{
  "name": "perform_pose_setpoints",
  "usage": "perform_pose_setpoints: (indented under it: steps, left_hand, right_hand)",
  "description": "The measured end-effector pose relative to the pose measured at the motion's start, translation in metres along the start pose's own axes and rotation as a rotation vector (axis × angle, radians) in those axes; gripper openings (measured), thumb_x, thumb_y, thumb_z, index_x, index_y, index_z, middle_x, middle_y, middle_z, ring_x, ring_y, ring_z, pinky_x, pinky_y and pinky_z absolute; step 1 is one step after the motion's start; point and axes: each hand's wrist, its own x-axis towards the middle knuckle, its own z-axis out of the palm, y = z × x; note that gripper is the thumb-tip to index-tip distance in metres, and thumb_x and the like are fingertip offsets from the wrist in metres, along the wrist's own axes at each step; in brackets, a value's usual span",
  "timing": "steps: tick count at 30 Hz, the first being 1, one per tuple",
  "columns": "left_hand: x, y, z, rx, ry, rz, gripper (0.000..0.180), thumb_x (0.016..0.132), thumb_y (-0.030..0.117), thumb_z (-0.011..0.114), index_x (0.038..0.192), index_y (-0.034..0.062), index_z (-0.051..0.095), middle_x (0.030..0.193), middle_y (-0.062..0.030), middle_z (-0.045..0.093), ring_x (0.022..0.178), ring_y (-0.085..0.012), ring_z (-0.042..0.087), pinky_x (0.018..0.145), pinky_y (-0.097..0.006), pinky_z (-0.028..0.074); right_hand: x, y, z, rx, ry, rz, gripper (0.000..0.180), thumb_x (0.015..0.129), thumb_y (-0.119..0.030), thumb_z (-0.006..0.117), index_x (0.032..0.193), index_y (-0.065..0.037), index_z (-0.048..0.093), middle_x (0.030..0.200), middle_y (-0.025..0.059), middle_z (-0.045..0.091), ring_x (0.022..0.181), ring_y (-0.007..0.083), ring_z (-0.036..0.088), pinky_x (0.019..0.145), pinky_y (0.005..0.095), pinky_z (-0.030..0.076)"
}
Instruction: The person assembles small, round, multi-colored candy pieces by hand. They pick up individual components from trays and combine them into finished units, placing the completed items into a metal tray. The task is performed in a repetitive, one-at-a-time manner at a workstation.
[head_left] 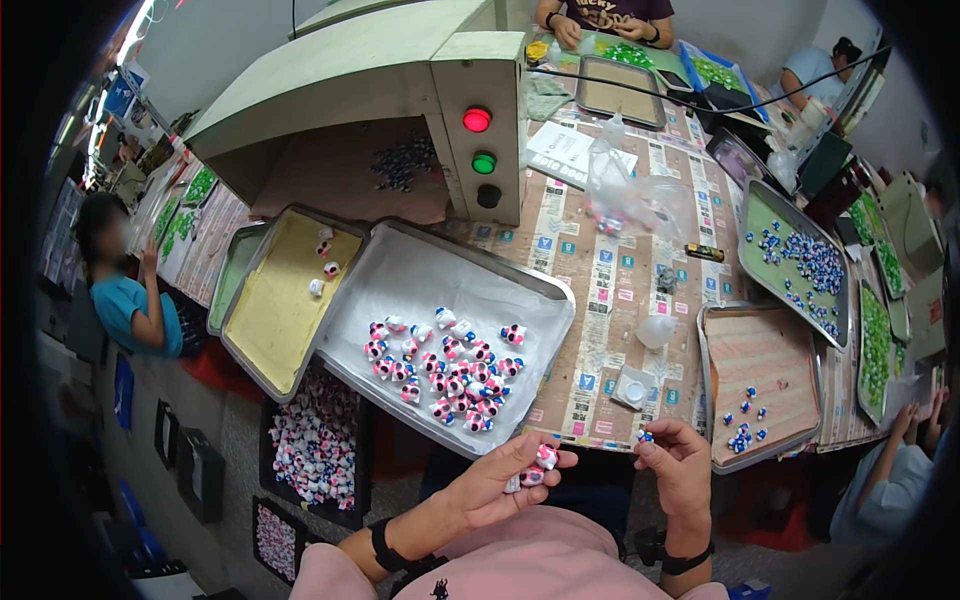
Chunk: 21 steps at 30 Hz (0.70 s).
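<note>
Two or so small pink-and-white figurines (546, 457) lie in my left hand (500, 482), its fingers curled round them in front of my body. Between thumb and fingertips of my right hand (676, 462) is a tiny blue-and-white piece (645, 436). The hands are apart, near the table's front edge. Just beyond my left hand, a metal tray (520, 275) lined with white sheet holds several more pink-and-white figurines (455, 375). To the right of my right hand, another tray (708, 380) carries several small blue-and-white pieces (742, 436).
A cream machine (340, 90) with red and green lights stands behind the trays. A yellow-lined tray (265, 310) sits at left; a black crate (312, 445) of figurines is below it. A squeeze bottle (655, 331) and plastic bag (640, 190) lie mid-table. Other people work around.
</note>
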Motion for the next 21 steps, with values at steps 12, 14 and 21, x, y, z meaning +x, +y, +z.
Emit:
perform_pose_setpoints:
  steps: [12, 14, 21]
  left_hand:
    - [0.002, 0.003, 0.003, 0.103, 0.037, 0.013, 0.038, 0.097, 0.017, 0.056, 0.131, 0.0023, 0.050, 0.107, -0.0047, 0.056, 0.087, -0.0119, 0.056, 0.070, -0.026, 0.048]
    - [0.002, 0.003, 0.004, 0.076, 0.045, 0.013, 0.038, 0.096, 0.016, 0.057, 0.131, 0.0020, 0.050, 0.107, -0.0044, 0.057, 0.086, -0.0111, 0.054, 0.068, -0.025, 0.045]
    - [0.001, 0.001, 0.001, 0.186, 0.015, 0.057, 0.033, 0.097, 0.012, 0.056, 0.128, 0.0015, 0.052, 0.110, -0.0059, 0.060, 0.087, -0.0108, 0.058, 0.074, -0.025, 0.050]
  right_hand:
    - [0.014, -0.005, 0.003, -0.119, 0.076, -0.073, 0.023, 0.081, 0.006, 0.069, 0.104, 0.006, 0.064, 0.093, 0.0095, 0.065, 0.079, 0.0120, 0.065, 0.066, 0.0251, 0.057]
    - [0.015, -0.009, 0.005, -0.138, 0.092, -0.035, 0.020, 0.082, 0.005, 0.069, 0.102, 0.006, 0.067, 0.097, 0.0083, 0.063, 0.079, 0.0108, 0.064, 0.066, 0.0230, 0.056]
    - [0.027, -0.005, 0.003, -0.551, 0.115, -0.348, 0.015, 0.083, 0.004, 0.068, 0.098, 0.004, 0.068, 0.093, 0.0080, 0.064, 0.077, 0.0117, 0.064, 0.063, 0.0222, 0.052]
